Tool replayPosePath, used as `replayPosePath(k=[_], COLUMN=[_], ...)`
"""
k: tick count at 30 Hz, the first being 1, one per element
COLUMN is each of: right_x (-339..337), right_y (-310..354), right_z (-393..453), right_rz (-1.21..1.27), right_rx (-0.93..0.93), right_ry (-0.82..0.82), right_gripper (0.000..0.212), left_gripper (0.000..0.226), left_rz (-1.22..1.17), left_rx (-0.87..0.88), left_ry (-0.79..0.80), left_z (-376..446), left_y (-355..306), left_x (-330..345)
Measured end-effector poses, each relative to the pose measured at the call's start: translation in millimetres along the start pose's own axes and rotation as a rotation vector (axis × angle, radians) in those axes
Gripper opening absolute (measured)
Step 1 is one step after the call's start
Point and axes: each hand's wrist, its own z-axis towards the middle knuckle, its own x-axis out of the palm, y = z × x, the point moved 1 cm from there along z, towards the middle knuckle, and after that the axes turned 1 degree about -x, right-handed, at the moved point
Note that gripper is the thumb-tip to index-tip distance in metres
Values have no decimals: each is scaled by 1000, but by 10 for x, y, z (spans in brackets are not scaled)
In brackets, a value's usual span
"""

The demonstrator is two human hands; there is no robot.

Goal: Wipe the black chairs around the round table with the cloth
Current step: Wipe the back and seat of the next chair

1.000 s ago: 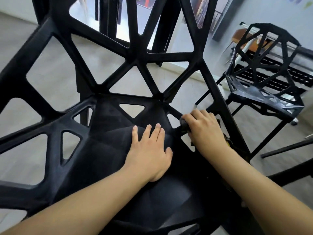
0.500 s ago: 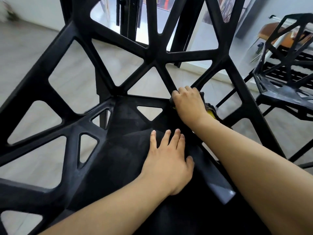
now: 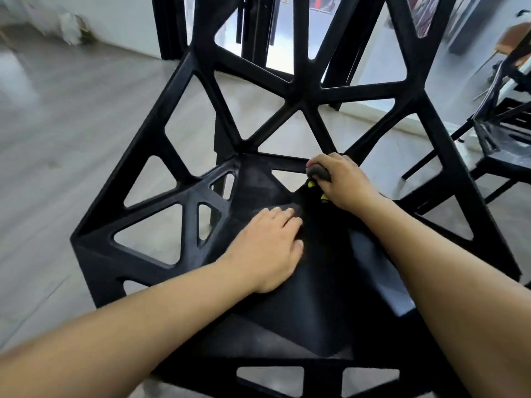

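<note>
A black chair (image 3: 184, 202) with a lattice of triangular openings fills the view, its seat right below me. My left hand (image 3: 271, 245) lies flat on the seat, fingers together, palm down. At the back of the seat, where it meets the backrest, my right hand (image 3: 342, 182) is closed around a dark grey cloth (image 3: 317, 175) with yellow edging. The cloth presses against the chair's rear strut; most of it is hidden under my fingers.
A second black lattice chair (image 3: 502, 145) stands at the right edge. Grey wood floor (image 3: 66, 133) spreads to the left. Dark door or window frames (image 3: 169, 27) rise behind the chair. A brown-seated chair (image 3: 514, 35) shows at the far upper right.
My right hand with the cloth moved from the seat's right strut up along the backrest joint, then left and slightly down along the rear of the seat. My left hand stayed pressed on the seat.
</note>
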Motion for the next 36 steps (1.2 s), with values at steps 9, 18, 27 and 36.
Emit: replayPosePath(k=[9, 18, 27, 36], right_x=[281, 141, 185, -387], right_y=[864, 771, 1850, 1746], right_z=[-284, -569, -1006, -1584], right_rz=[106, 14, 206, 84], right_rx=[-13, -37, 90, 145], right_ry=[93, 33, 114, 213], right_gripper=[49, 44, 51, 48], left_gripper=[41, 34, 37, 32], left_rz=[249, 273, 27, -94], left_rx=[-131, -150, -42, 43], left_ry=[-201, -333, -552, -560], left_z=[-1244, -1549, -1671, -1724], left_y=[565, 810, 1072, 1192], left_x=[-355, -492, -441, -481])
